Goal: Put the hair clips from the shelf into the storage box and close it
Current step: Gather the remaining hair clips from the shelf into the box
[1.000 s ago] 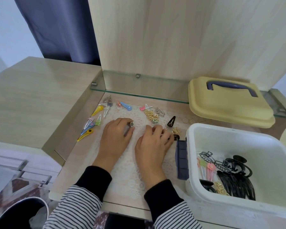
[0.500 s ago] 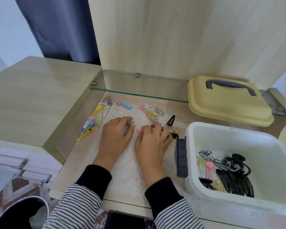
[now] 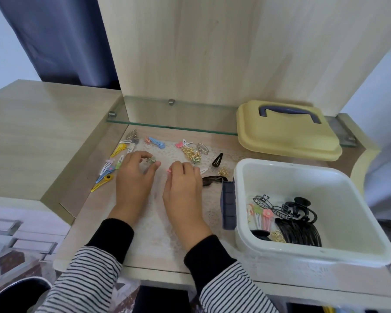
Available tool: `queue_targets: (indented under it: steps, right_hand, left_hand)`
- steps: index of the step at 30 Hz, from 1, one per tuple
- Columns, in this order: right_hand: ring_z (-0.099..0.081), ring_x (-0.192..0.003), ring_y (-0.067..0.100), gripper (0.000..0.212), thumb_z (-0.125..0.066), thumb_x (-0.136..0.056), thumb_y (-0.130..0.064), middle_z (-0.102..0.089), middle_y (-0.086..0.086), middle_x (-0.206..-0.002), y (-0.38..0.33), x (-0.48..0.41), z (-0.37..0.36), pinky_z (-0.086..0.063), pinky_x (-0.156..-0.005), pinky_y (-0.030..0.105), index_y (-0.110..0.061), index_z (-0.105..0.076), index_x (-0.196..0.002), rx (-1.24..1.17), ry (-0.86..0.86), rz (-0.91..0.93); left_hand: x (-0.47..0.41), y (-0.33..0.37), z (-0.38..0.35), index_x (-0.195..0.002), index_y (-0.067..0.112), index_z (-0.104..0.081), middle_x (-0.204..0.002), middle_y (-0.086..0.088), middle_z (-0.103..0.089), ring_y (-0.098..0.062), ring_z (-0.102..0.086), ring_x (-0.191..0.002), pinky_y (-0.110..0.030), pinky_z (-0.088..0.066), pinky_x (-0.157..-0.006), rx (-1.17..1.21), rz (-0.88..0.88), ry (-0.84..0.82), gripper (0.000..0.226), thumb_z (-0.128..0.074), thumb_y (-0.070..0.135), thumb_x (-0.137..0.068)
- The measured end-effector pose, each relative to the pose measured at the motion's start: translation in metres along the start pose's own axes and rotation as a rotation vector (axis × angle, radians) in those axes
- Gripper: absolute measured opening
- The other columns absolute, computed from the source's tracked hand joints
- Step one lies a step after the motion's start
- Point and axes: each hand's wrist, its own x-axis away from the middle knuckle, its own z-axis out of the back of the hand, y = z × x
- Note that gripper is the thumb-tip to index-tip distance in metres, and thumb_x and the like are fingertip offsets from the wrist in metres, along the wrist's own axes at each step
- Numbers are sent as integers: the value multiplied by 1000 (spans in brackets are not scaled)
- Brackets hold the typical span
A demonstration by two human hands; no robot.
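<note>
Loose hair clips ring both hands beside the open storage box.

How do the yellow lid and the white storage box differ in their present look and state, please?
The yellow lid is pale yellow with a dark blue handle on top; the white storage box is white with a blue latch on its left side. The lid lies behind the box, partly on the glass shelf; the box stands open, nearer, holding clips. Both are rounded, squarish plastic.
</note>
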Motion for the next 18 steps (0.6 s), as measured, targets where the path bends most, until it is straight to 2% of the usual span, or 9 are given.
queue_targets:
  steps: [4,7,9,10,12,16,18]
  right_hand:
    - [-49,-82,24,9,-52,-88,-5,-55,9,-90,-29,-10,42,-46,-70,41,-5,-55,-96,-206,22,-11]
    - [-48,-84,21,8,-51,-90,-6,-55,6,-91,-45,-22,92,-41,-74,31,-6,-51,-98,-412,11,-62]
    - [-51,-76,17,5,-53,-90,-9,-55,2,-83,-43,-33,129,-40,-67,25,-11,-50,-93,-481,-10,-96]
    - [-51,-71,15,6,-55,-89,-9,-55,0,-79,-37,-39,147,-40,-62,24,-12,-50,-91,-502,-19,-111]
    - [-49,-64,9,10,-58,-84,-7,-56,-2,-77,-21,-52,180,-42,-59,22,-12,-52,-90,-509,-37,-122]
    - [-55,-66,7,22,-63,-84,-12,-60,-7,-79,23,-72,224,-46,-63,20,-20,-61,-104,-406,-202,-158]
    - [-55,-60,4,20,-68,-82,-15,-59,-8,-73,46,-75,240,-44,-57,16,-22,-67,-100,-355,-279,-172]
  left_hand:
    - [-3,27,6,-92,17,-61,-91,6,-63,-17,-60,-92,-25,-43,-76,113,62,-37,18,-71,22,-78]
    - [-1,70,13,-93,15,-60,-87,3,-64,-6,-59,-76,-20,-46,-69,309,54,-88,35,-61,38,-66]
    - [-1,98,16,-93,25,-58,-83,9,-60,5,-54,-67,-15,-44,-64,353,30,-120,26,-60,35,-69]
    - [-2,110,16,-91,32,-56,-83,12,-60,7,-53,-64,-16,-44,-65,363,-1,-136,19,-64,31,-73]
    - [-1,132,17,-86,39,-55,-82,13,-61,6,-53,-64,-19,-46,-69,331,-78,-173,24,-72,22,-80]
    - [8,168,17,-84,34,-62,-80,13,-62,4,-54,-65,-11,-46,-68,294,-135,-363,16,-76,28,-79]
    - [15,184,12,-84,28,-65,-81,9,-64,0,-56,-64,-9,-45,-63,262,-157,-481,15,-78,26,-76]
